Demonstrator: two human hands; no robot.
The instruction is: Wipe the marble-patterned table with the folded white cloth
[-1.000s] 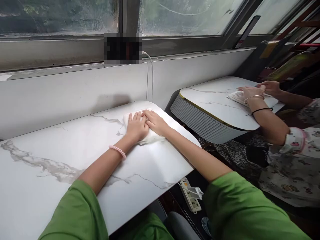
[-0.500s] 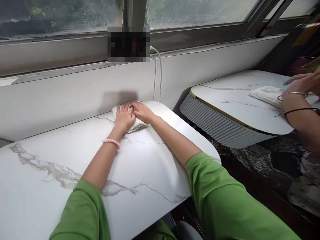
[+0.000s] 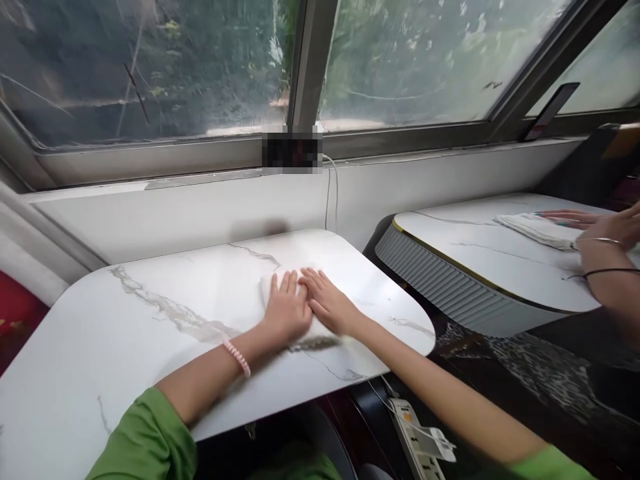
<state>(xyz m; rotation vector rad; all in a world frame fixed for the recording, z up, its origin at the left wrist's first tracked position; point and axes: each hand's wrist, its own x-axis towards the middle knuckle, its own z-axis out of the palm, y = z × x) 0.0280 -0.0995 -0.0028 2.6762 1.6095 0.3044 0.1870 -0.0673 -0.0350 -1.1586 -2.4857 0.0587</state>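
A white cloth (image 3: 267, 285) lies on a white marble-patterned table (image 3: 165, 373), mostly covered by my hands. My left hand (image 3: 289, 308) presses flat on it, fingers stretched forward; a pink beaded bracelet (image 3: 236, 357) circles that wrist. My right hand (image 3: 330, 303) lies flat beside it on the same cloth, its fingertips touching the left hand near the knuckles. Neither hand is closed around the cloth.
At right, another person's hands (image 3: 610, 227) rest by a folded white cloth (image 3: 535, 230) on a second marble-patterned table (image 3: 480, 267). A power strip (image 3: 413, 437) with a plugged-in charger sits below my table's edge. A white cable (image 3: 336, 193) hangs along the wall under the windows.
Both my hands and the cloth have come from the table's far edge by the wall back toward me. My view has tilted up, showing more window.
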